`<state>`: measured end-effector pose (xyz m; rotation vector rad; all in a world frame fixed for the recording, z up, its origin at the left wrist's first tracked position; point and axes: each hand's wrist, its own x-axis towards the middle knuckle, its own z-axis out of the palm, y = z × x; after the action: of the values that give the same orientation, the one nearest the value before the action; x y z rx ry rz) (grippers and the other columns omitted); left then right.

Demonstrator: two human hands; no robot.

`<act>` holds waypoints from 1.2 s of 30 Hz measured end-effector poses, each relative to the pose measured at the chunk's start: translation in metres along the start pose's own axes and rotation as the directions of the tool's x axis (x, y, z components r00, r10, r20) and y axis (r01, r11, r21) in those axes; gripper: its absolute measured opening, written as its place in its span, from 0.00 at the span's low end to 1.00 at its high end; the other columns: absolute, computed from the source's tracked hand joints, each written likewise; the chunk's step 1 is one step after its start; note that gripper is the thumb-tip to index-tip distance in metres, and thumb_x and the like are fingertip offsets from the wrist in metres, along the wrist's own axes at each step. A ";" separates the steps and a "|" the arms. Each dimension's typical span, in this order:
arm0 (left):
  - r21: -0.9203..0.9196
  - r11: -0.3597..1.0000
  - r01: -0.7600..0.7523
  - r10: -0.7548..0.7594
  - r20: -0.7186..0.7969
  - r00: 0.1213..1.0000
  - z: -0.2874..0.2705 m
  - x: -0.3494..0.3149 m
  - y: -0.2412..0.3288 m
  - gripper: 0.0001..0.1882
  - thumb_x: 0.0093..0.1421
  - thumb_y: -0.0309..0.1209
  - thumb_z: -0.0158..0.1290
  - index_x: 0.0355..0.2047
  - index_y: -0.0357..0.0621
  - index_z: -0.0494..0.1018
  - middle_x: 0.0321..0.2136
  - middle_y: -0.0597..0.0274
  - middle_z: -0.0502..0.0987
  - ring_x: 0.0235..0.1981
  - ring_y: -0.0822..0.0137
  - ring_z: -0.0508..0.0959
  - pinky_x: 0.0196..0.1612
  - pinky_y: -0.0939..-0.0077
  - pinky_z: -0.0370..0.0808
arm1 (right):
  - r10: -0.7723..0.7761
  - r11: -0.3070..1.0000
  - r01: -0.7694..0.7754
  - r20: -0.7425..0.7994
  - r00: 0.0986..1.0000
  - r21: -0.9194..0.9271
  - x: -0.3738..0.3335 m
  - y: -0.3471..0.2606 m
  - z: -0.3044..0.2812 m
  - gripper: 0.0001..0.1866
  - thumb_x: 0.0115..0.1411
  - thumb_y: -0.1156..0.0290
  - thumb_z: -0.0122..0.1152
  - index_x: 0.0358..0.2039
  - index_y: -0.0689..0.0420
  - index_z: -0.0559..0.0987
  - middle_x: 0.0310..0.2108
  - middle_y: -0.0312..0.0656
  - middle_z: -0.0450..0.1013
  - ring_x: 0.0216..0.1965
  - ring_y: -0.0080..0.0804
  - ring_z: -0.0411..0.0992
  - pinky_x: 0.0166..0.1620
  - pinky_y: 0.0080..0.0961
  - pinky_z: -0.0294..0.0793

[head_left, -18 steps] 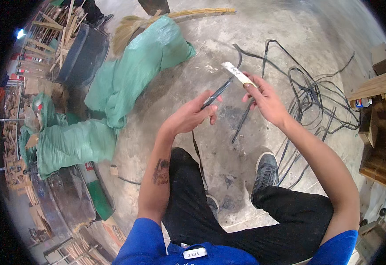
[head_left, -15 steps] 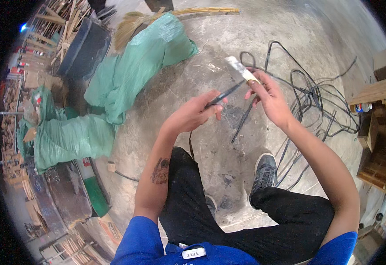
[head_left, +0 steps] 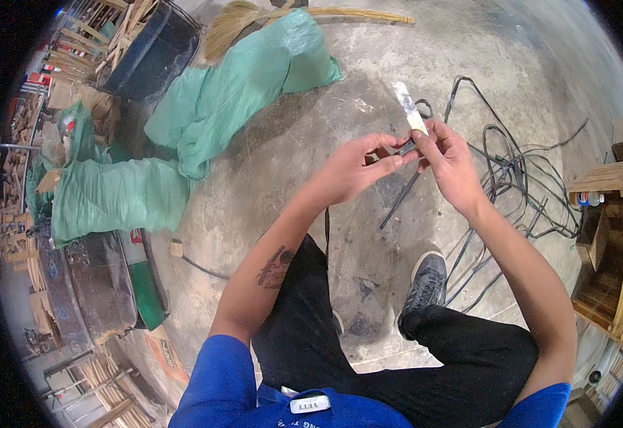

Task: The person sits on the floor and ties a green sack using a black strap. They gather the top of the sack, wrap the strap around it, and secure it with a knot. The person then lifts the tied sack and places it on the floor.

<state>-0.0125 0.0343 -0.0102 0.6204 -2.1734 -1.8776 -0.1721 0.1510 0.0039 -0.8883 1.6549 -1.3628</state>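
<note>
My left hand [head_left: 360, 167] and my right hand [head_left: 448, 160] meet in front of me above the concrete floor. Between the left fingertips and thumb is a short stretch of black cable [head_left: 405, 148], pinched close to the right fingers. The right thumb and fingers grip a flat whitish strip [head_left: 405, 105] with dark smudges and a yellowish lower part; it points up and away, and I cannot make out its kind. A dark cable length [head_left: 397, 203] hangs below the right hand, its upper part hidden by the fingers.
Loose black cable [head_left: 507, 164] lies tangled on the floor at right. Green sacks [head_left: 247, 93] and a straw broom [head_left: 233, 28] lie to the left, by a dark bin [head_left: 151, 60] of wood pieces. A wooden shelf [head_left: 611, 250] stands at the right edge.
My left hand has moved right and away from me along the cable, up to the right hand. The whitish strip is tilted more upright, and the view has shifted slightly.
</note>
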 end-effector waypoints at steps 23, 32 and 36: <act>-0.005 0.998 -0.060 0.057 -0.230 0.972 -0.016 0.003 0.006 0.16 0.67 0.37 0.50 0.46 0.38 0.79 0.21 0.80 0.66 0.23 0.83 0.61 0.26 0.83 0.59 | -0.129 0.909 0.108 -0.024 0.991 -0.403 -0.007 -0.002 0.011 0.11 0.67 0.64 0.51 0.41 0.58 0.76 0.26 0.39 0.79 0.21 0.29 0.74 0.27 0.26 0.71; -0.148 0.979 0.141 -0.171 -0.215 0.961 -0.016 0.000 0.015 0.17 0.66 0.40 0.51 0.46 0.42 0.80 0.17 0.81 0.62 0.17 0.84 0.56 0.21 0.83 0.52 | -0.124 0.826 0.084 -0.035 0.992 -0.558 -0.017 -0.005 0.015 0.13 0.66 0.64 0.52 0.42 0.58 0.78 0.24 0.41 0.78 0.21 0.39 0.74 0.27 0.31 0.70; -0.184 0.977 0.104 -0.136 -0.166 0.977 -0.010 0.000 0.016 0.17 0.65 0.40 0.52 0.45 0.41 0.80 0.17 0.81 0.60 0.17 0.84 0.55 0.20 0.84 0.51 | -0.024 0.898 -0.011 -0.074 0.997 -0.440 -0.018 -0.004 0.017 0.13 0.66 0.63 0.52 0.42 0.58 0.78 0.28 0.45 0.78 0.25 0.38 0.74 0.31 0.31 0.70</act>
<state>-0.0109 0.0271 0.0077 0.8651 -1.8757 -1.9617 -0.1493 0.1588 0.0089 -1.1060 2.0693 -1.0483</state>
